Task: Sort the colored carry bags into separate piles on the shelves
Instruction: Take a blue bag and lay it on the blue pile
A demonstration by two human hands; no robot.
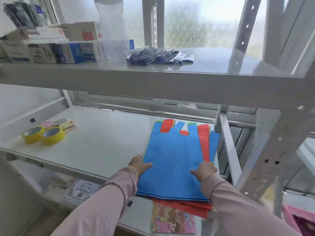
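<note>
A stack of coloured carry bags lies on the right side of the middle shelf (pixel 102 143), hanging over its front edge. A blue bag (pixel 175 159) is on top; red bags (pixel 190 207) and green edges (pixel 191 123) show beneath it. My left hand (pixel 139 165) grips the stack's left edge with the thumb on top of the blue bag. My right hand (pixel 205 170) grips the right edge the same way, thumb on the blue fabric, the fingers hidden under the stack.
Two yellow tape rolls (pixel 43 135) and sticky notes (pixel 65 124) sit at the shelf's left. The upper shelf (pixel 153 80) carries boxes (pixel 68 51) and dark sachets (pixel 153 56). A metal upright (pixel 226 143) stands right of the bags. Printed bags (pixel 172 220) lie on the lower shelf.
</note>
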